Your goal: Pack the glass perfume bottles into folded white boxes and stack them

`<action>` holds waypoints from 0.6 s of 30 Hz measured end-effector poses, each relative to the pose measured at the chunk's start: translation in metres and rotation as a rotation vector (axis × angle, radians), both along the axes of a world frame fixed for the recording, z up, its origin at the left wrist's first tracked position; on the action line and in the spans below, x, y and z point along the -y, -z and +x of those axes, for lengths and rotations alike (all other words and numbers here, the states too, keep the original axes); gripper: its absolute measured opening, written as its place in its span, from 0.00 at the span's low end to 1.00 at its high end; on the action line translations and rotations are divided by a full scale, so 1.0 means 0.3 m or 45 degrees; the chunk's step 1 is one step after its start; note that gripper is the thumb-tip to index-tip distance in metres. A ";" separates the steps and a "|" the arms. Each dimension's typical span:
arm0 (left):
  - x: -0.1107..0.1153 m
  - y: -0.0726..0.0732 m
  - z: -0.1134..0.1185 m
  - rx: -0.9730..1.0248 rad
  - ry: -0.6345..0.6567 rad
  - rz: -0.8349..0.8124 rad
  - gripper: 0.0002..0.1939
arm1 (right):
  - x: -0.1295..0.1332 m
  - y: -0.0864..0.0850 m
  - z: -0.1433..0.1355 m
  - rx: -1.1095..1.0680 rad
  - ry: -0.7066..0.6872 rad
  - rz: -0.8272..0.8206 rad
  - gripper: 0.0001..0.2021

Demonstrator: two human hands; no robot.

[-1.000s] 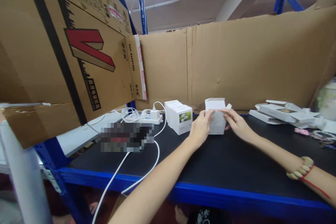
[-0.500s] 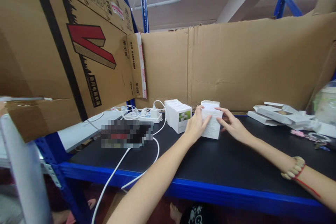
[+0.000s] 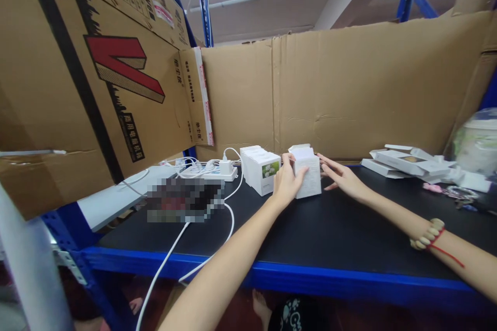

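A small white box (image 3: 309, 178) with fine print on its near face stands on the black tabletop, its top flap raised. My left hand (image 3: 288, 180) grips its left side, thumb across the printed face and fingers at the back left edge. At the box's right edge, my right hand (image 3: 341, 178) has its fingers stretched and apart; whether a fingertip touches the box I cannot tell. Just left of my left hand sits a row of white boxes (image 3: 261, 173), the front one with a flower picture.
A white power strip (image 3: 221, 170) with plugs and cables lies at the back left, near a pixelated dark object (image 3: 186, 199). Flattened white boxes (image 3: 407, 163), keys (image 3: 458, 194) and a plastic tub (image 3: 479, 139) are on the right. Cardboard walls (image 3: 368, 88) stand behind and left.
The box's near face has turned slightly, and my right fingers have moved off its face to its right edge. My left hand keeps its grip. The camera view has shifted a little.
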State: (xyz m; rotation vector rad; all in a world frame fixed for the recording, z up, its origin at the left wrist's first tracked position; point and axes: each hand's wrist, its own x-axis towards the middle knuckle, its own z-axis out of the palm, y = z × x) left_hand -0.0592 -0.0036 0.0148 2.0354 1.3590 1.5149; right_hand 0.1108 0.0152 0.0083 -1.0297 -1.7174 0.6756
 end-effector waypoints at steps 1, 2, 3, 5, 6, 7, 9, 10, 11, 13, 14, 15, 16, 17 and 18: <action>0.002 -0.003 -0.002 0.005 -0.044 0.022 0.12 | -0.005 0.001 0.007 -0.028 0.039 -0.011 0.29; 0.005 -0.007 -0.005 0.001 -0.089 0.051 0.11 | -0.010 0.002 0.017 -0.054 0.081 -0.008 0.29; 0.008 -0.011 -0.010 -0.019 -0.131 0.085 0.11 | -0.014 0.002 0.030 -0.069 0.124 0.006 0.28; 0.010 -0.018 -0.021 -0.113 -0.178 0.163 0.12 | -0.024 0.005 0.060 -0.059 0.209 0.046 0.27; 0.010 -0.019 -0.026 -0.182 -0.178 0.201 0.13 | -0.030 0.008 0.076 -0.033 0.247 0.053 0.26; 0.009 -0.020 -0.030 -0.252 -0.169 0.232 0.14 | -0.037 0.012 0.091 0.003 0.280 0.046 0.25; 0.005 -0.017 -0.035 -0.363 -0.152 0.258 0.16 | -0.053 0.025 0.117 0.079 0.321 0.009 0.24; 0.004 -0.015 -0.035 -0.397 -0.152 0.247 0.16 | -0.061 0.033 0.126 0.116 0.319 -0.002 0.24; 0.003 -0.014 -0.034 -0.419 -0.160 0.222 0.16 | -0.070 0.041 0.131 0.155 0.303 0.004 0.24; 0.004 -0.016 -0.029 -0.443 -0.188 0.133 0.16 | -0.083 0.054 0.132 0.240 0.239 0.062 0.25; 0.007 -0.019 -0.027 -0.455 -0.202 0.082 0.16 | -0.086 0.058 0.129 0.292 0.195 0.099 0.26; 0.010 -0.022 -0.024 -0.469 -0.219 0.035 0.16 | -0.088 0.060 0.124 0.353 0.152 0.129 0.26; 0.014 -0.026 -0.022 -0.484 -0.236 -0.001 0.15 | -0.089 0.061 0.117 0.422 0.117 0.146 0.26; 0.018 -0.029 -0.021 -0.499 -0.251 -0.025 0.15 | -0.088 0.059 0.111 0.498 0.092 0.149 0.26; 0.021 -0.033 -0.020 -0.514 -0.263 -0.038 0.15 | -0.086 0.057 0.106 0.577 0.079 0.141 0.25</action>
